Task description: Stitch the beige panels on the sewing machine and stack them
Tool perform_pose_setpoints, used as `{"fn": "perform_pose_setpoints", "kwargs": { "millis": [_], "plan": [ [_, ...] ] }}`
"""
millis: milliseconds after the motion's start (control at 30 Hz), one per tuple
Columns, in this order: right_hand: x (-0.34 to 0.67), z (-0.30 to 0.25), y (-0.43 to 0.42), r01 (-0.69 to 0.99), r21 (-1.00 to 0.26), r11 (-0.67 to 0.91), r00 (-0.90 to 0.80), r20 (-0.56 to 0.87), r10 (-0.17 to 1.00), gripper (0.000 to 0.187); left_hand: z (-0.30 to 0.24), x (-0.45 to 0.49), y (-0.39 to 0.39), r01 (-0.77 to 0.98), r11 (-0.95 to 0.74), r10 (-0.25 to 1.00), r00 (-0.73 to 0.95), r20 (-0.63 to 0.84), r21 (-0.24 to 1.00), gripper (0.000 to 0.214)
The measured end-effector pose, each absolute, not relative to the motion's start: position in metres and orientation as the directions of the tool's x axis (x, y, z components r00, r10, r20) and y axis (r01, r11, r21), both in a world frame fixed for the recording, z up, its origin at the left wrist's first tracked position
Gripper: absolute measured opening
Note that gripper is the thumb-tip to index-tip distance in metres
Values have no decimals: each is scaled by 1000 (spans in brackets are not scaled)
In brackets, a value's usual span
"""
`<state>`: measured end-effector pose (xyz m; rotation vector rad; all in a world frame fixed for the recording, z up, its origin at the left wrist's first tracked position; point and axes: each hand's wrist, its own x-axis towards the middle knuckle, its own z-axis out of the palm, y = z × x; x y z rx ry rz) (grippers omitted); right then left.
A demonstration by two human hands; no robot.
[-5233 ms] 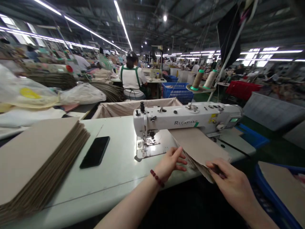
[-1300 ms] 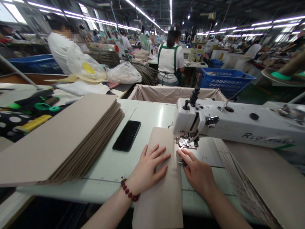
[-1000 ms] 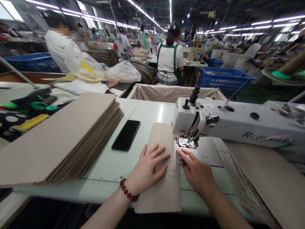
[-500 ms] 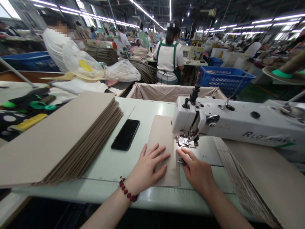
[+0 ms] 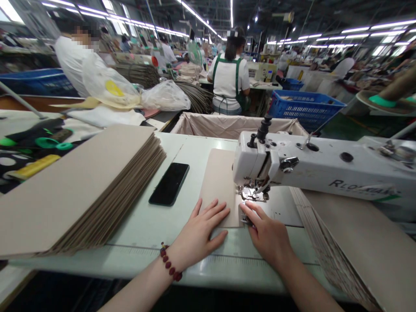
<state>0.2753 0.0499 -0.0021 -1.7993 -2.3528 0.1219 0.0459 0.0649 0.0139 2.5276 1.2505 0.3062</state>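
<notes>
A narrow tan fabric-board strip (image 5: 219,182) lies on the pale table (image 5: 156,229) and runs under the presser foot of the white sewing machine (image 5: 318,167). My left hand (image 5: 199,234) lies flat with spread fingers, its fingertips on the strip's near end. My right hand (image 5: 268,234) rests just in front of the presser foot, index finger stretched toward the strip's right edge, with a small dark metal thing under its fingers that I cannot make out.
A tall stack of tan pieces (image 5: 78,190) fills the table's left. A black phone (image 5: 169,183) lies beside it. Another tan stack (image 5: 351,242) sits at right under the machine arm. A cloth-lined bin (image 5: 234,125) stands behind; people work beyond.
The strip has fed away from me under the presser foot; its near end now lies at my fingertips. Earlier my hands were at the right-hand stack. Both hands have stayed nearly in place over the last second.
</notes>
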Motion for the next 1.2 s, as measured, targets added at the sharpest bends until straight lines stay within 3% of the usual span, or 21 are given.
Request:
{"fn": "perform_pose_setpoints", "kwargs": {
  "millis": [200, 600, 1200],
  "plan": [
    [276, -5, 49, 950, -168, 262, -250, 91, 964, 67, 15, 46, 68, 727, -607, 773, 634, 27, 320, 55],
    [276, 3, 50, 928, -252, 275, -252, 122, 960, 55, 6, 54, 100, 705, -644, 756, 646, 105, 298, 57],
    [275, 5, 51, 935, -230, 269, -249, 114, 962, 54, -4, 58, 121, 711, -649, 756, 642, 128, 268, 63]
  ]
}}
